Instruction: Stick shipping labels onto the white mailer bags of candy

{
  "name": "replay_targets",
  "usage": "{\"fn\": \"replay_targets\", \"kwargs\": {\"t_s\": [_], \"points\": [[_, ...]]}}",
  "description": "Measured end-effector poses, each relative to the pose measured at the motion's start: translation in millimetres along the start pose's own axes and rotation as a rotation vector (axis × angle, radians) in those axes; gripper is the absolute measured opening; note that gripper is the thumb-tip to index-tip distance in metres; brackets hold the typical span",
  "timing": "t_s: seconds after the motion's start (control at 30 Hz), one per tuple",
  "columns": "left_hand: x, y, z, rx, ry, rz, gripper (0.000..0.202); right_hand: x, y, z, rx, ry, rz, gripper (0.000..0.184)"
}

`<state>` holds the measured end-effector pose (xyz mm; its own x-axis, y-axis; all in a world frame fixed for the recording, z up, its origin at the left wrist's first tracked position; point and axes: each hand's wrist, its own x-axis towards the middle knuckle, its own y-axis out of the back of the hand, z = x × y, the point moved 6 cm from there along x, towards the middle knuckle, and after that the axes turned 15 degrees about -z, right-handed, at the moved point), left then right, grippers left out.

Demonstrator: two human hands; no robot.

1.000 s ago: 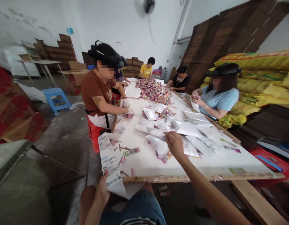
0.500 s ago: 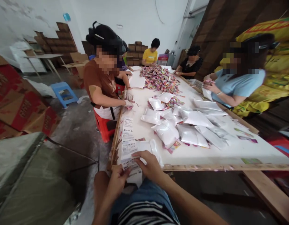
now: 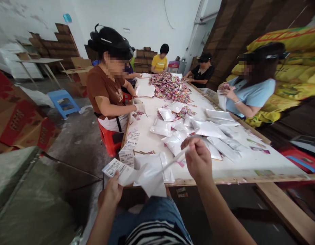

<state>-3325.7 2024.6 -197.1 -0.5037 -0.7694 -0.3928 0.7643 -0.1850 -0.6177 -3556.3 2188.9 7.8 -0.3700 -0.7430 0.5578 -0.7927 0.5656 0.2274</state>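
At the table's near left corner my left hand [image 3: 112, 190] is closed on a strip of printed labels [image 3: 119, 170], thumb on top. Blank white paper [image 3: 152, 180] runs rightward from the labels and hangs over the table edge. Farther right, my right hand [image 3: 197, 158] is raised and pinches the end of a thin white paper strip [image 3: 174, 160], seen nearly edge-on. Whether this strip joins the hanging paper is hard to make out. Under it lies a white pouch [image 3: 164, 165]. More labels [image 3: 133, 136] trail away along the table's left side.
Filled white pouches [image 3: 174, 141] lie piled mid-table, before a heap of small colourful packets [image 3: 170, 86]. A gloved co-worker [image 3: 106, 92] sits at left, another person [image 3: 249, 92] at right, several farther back. A blue stool [image 3: 63, 102] and red cartons [image 3: 22, 119] stand on the left.
My right hand has moved up and right from the label strip, drawing out a white paper strip. My left hand has shifted left, with the labels now bent and tilted in it.
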Motion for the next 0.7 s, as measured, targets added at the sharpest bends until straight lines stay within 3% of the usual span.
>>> {"fn": "replay_targets", "kwargs": {"t_s": [0.03,0.07,0.13,0.2,0.27,0.4,0.5,0.57,0.7], "points": [[-1,0.3,0,0.008,0.016,-0.010,0.031,5,7,24,-0.061,-0.056,0.058,0.016],[-3,-1.2,0,0.019,0.037,-0.034,0.030,8,6,52,-0.166,-0.145,0.027,0.018],[-11,-7.8,-4,0.055,0.103,-0.122,0.030,3,-10,110,-0.360,-0.292,-0.101,0.018],[-20,-13.8,-8,0.105,0.168,-0.224,0.036,-16,-27,153,-0.451,-0.346,-0.128,0.017],[-28,-17.5,-12,0.146,0.212,-0.315,0.043,-39,-43,174,-0.568,-0.327,-0.179,0.028],[-38,-25.7,-12,0.165,0.226,-0.393,0.047,-70,-74,186,-0.846,-0.275,-0.570,0.054],[-40,-33.4,-10,0.158,0.226,-0.367,0.045,-70,-75,194,-0.911,-0.321,-0.719,0.078],[-40,-33.7,-9,0.164,0.211,-0.337,0.046,-59,-60,199,-0.936,-0.326,-0.661,0.076],[-39,-24.6,-9,0.140,0.196,-0.330,0.054,-37,14,208,-1.074,-0.526,-0.112,0.061]]}}
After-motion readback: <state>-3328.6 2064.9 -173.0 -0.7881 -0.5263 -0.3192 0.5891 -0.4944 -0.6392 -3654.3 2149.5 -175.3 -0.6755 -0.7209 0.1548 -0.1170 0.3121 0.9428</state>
